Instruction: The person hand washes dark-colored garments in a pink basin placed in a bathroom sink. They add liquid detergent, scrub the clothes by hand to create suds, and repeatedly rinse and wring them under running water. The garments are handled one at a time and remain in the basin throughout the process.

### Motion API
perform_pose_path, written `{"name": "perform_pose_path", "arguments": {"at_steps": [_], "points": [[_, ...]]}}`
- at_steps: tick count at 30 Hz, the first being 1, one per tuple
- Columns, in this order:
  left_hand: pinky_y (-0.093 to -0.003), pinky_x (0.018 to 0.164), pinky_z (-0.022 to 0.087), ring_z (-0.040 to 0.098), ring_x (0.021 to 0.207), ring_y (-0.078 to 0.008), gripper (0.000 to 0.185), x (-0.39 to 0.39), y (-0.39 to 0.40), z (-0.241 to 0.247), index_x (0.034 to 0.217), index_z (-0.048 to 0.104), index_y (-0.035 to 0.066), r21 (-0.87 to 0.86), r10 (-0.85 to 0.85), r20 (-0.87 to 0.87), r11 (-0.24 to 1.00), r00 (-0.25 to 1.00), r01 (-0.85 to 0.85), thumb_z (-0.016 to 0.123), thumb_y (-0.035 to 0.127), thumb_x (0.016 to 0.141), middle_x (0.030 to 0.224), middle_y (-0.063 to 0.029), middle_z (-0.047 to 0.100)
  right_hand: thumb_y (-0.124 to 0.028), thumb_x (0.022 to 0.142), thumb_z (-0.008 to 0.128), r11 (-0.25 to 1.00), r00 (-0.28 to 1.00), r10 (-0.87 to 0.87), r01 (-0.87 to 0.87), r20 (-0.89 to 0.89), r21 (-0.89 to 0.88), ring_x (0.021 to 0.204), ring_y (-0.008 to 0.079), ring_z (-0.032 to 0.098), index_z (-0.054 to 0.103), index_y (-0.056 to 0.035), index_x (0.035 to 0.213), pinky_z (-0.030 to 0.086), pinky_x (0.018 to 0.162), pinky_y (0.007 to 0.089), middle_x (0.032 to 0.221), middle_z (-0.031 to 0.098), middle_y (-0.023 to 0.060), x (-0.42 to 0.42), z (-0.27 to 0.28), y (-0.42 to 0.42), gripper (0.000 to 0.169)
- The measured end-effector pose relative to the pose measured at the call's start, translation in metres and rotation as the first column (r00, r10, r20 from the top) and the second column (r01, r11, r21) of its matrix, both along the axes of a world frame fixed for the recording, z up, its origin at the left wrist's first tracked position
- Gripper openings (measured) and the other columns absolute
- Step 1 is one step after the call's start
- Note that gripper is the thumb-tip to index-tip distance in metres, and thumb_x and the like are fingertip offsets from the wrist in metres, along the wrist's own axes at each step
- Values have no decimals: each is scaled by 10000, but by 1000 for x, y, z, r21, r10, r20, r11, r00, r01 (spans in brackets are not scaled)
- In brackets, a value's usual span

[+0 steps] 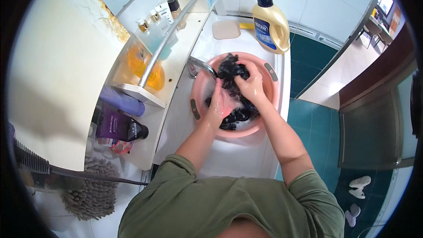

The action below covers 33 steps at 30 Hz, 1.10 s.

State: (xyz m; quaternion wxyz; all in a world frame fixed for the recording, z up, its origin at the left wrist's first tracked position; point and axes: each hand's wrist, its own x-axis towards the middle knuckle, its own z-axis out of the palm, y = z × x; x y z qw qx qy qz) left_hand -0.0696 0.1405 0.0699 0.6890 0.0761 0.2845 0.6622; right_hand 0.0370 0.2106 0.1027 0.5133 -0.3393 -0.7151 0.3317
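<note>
Both hands are wet and inside a round pink plastic basin. Bunched black cloth rises between them, and more dark wet cloth lies lower in the basin among suds. My right hand grips the upper bunch, its thumb pressed on the fabric. My left hand touches the cloth's left side; its palm is blurred, and whether the fingers close on fabric is unclear. A chrome faucet reaches over the basin's left rim, its tip beside my left fingertips.
The basin stands in a white sink. A cream detergent bottle with a dark cap stands on the far right corner, near a beige soap dish. Left is a shelf with a metal rail, several bottles and a purple tube.
</note>
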Motion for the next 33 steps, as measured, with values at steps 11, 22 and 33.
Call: {"name": "perform_pose_path", "arguments": {"at_steps": [11, 22, 33], "points": [[-414, 963, 439, 552, 1085, -257, 419, 12, 1, -83, 1175, 548, 96, 93, 180, 41, 979, 983, -183, 355, 397, 957, 1152, -96, 582, -265, 580, 748, 966, 835, 77, -198, 544, 168, 860, 318, 558, 641, -108, 1049, 501, 726, 435, 920, 557, 119, 7, 0, -76, 506], [-526, 883, 468, 498, 1141, -351, 594, -42, 16, -30, 1330, 445, 121, -193, -199, -978, 978, -70, -79, 636, 320, 805, 1359, -197, 397, -372, 697, 677, 991, 705, 111, -135, 701, -21, 1236, 395, 428, 479, -149, 1326, 334, 1035, 538, 1367, 442, 162, 25, -58, 56, 696], [-476, 1093, 255, 377, 1285, -396, 529, -58, 58, -119, 1367, 454, 111, -720, -493, -621, 665, -610, 196, 499, 220, 852, 1397, -232, 401, -115, 687, 638, 875, 142, 475, 26, 868, -483, 1116, 301, 583, 621, -112, 1174, 439, 964, 399, 1171, 607, 178, -16, -106, 45, 488]]}}
